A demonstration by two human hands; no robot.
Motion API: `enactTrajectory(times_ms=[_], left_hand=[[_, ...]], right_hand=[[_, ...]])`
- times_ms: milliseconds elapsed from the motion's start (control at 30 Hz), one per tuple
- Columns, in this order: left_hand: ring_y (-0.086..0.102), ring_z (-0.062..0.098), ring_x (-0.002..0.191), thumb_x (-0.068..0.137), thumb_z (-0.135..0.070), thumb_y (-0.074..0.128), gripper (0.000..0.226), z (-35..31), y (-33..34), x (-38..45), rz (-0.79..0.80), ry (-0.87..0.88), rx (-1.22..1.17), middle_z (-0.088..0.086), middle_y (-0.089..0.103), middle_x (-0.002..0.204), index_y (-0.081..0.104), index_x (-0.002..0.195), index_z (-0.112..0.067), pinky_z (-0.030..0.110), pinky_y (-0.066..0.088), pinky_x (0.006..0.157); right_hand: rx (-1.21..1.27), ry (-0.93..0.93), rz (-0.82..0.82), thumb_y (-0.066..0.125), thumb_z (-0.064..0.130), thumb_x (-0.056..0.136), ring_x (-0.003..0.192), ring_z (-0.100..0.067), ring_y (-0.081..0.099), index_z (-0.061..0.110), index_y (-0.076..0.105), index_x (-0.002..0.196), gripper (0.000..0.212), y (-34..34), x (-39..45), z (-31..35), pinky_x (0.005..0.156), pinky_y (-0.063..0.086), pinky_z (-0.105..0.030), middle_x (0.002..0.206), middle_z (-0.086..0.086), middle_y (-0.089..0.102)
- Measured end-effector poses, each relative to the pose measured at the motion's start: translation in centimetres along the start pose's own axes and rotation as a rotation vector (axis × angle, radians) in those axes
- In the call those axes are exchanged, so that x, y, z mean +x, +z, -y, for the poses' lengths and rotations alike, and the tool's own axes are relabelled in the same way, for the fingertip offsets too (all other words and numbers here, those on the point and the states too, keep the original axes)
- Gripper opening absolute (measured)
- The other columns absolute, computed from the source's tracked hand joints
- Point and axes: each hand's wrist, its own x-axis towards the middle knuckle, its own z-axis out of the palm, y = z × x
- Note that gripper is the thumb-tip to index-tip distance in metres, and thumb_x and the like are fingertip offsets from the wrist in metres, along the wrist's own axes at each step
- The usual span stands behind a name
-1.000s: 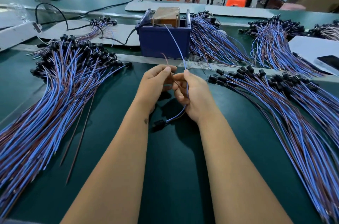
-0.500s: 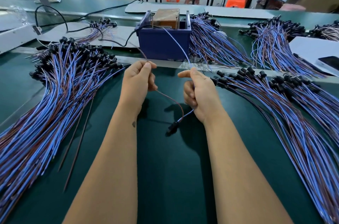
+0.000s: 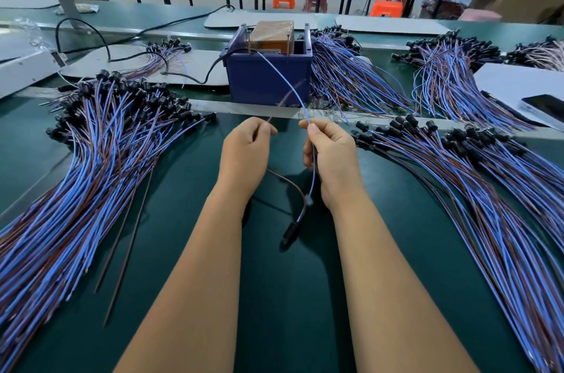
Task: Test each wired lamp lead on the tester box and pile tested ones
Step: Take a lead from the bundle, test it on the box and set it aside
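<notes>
One lamp lead hangs between my hands, its black socket low above the green mat. My left hand pinches the brown wire, whose blurred free end points up toward the blue tester box. The blue wire, pinched by my right hand, arcs up to the top of the box. A brown block with metal posts sits inside the box. A big pile of leads lies on the left, and another pile fans out on the right.
More bundles of leads lie behind and right of the box, with small glass bulbs on the metal strip. A black cable runs into the box. Two loose brown wires lie on the mat. A phone rests on white paper at the right.
My hands have come closer together again and moved up toward the box. The brown wire end in my left hand swings upward. The socket hangs lower between my wrists.
</notes>
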Motion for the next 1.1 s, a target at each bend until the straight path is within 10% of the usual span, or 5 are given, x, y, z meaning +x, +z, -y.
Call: enactTrajectory(times_ms=[233,1100], left_hand=[[0.026,0.005,0.039,0.090,-0.011,0.037,0.032,-0.08,-0.43,0.23,-0.106,-0.150,-0.121,-0.014,0.033,0.045,0.065,0.087,-0.027,0.018,0.024,0.037],[0.029,0.005,0.041,0.102,-0.023,0.041,0.024,-0.18,-0.79,0.28,-0.291,-0.058,-0.219,-0.017,0.035,0.045,0.065,0.096,-0.022,0.013,0.026,0.042]], right_hand=[[0.038,0.017,-0.074,0.047,0.008,0.100,0.050,-0.007,0.047,0.015,0.065,0.092,0.021,-0.05,-0.03,0.08,0.047,0.041,-0.017,0.058,0.001,0.051],[-0.070,0.055,-0.179,0.042,0.011,0.101,0.054,-0.012,0.050,0.017,0.053,0.089,0.017,0.65,0.11,-0.37,0.047,0.044,-0.017,0.060,0.001,0.055]])
